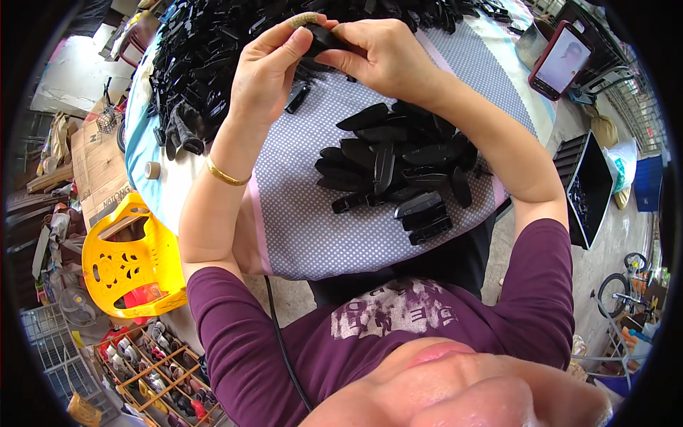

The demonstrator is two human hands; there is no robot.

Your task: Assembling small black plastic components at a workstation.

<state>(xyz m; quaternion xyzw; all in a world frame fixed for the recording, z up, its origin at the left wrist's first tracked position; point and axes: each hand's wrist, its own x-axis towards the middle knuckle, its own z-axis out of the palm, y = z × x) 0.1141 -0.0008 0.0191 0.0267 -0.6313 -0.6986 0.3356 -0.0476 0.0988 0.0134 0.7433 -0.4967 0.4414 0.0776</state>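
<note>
Visibly lettered purple shirt (395, 311); both hands (270, 71) (388, 57) hold black piece (324, 40).

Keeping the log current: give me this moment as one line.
left hand: pinching black piece | right hand: pinching it too | smaller pile: on dotted cloth | phone: screen lit

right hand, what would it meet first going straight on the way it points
The black piece in its grip, then probably the left hand just beyond; depth is unclear.
</note>
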